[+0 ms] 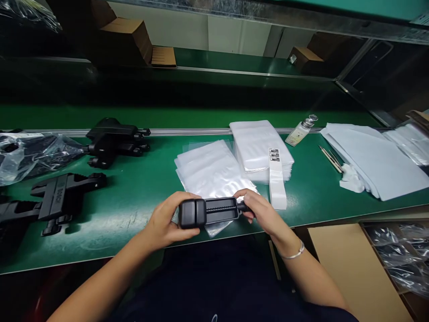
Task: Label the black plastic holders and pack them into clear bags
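Observation:
A black clamp-like device point(221, 210) with a threaded rod inside a long slot is held level above the front edge of the green bench. My left hand point(164, 221) grips its thick, blocky left end between thumb and fingers. At the narrow right end, my right hand point(259, 210) closes its fingers round the small black knob point(243, 207). Just behind the device lie loose clear plastic bags point(214, 167), partly covered by it and my right fingers. A strip of white labels point(277, 185) hangs over a thick stack of clear bags point(258, 143).
More black devices point(114, 138) lie at left, one partly in a plastic bag point(36, 156). A small pump bottle point(300, 130), tweezers point(331, 158) and white sheets point(375, 156) are at right. An open carton point(362, 268) with bagged items stands below the bench edge.

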Action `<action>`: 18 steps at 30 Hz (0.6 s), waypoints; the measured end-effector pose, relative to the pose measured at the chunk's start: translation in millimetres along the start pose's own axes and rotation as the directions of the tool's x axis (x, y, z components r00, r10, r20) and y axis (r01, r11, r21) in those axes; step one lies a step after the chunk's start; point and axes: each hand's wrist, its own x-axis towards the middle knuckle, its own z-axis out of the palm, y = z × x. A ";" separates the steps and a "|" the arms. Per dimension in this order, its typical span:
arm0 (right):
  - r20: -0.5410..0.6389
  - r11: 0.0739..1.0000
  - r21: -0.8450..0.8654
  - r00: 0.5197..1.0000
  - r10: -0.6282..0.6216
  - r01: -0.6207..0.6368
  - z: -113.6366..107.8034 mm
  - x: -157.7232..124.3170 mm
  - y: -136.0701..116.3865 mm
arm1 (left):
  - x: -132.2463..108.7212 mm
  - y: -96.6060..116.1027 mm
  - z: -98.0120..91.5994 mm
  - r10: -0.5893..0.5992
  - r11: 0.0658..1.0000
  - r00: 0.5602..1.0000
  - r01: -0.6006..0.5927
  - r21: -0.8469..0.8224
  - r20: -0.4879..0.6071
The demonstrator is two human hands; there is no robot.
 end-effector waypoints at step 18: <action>-0.021 0.957 0.258 0.989 0.143 -0.133 -6.9 5.9 9.7 | 0.8 -5.4 7.4 -0.084 0.996 0.993 0.083 -0.014 -0.082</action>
